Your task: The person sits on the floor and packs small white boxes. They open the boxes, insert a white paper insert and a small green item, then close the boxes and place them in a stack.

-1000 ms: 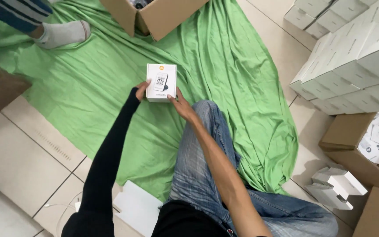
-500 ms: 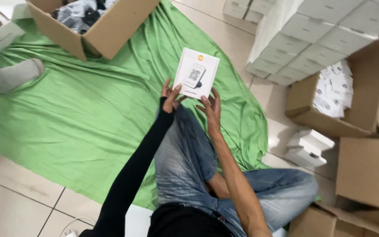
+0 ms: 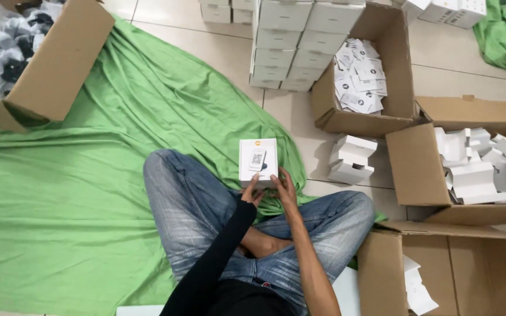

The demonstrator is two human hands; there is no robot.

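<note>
Both hands pulled the white box [image 3: 258, 162] nearer, above the knees. Left hand [image 3: 252, 193] and right hand [image 3: 284, 188] had fingers gripping its near edge, over the green cloth [image 3: 89, 193].

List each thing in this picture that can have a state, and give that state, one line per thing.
small white box: closed, held upright
left hand: gripping the box's lower edge
right hand: gripping the box's lower edge
green cloth: spread on the floor, wrinkled
cardboard box of leaflets: open, partly filled
cardboard box of white inserts: open, filled
stack of white boxes: closed, stacked in rows
</note>
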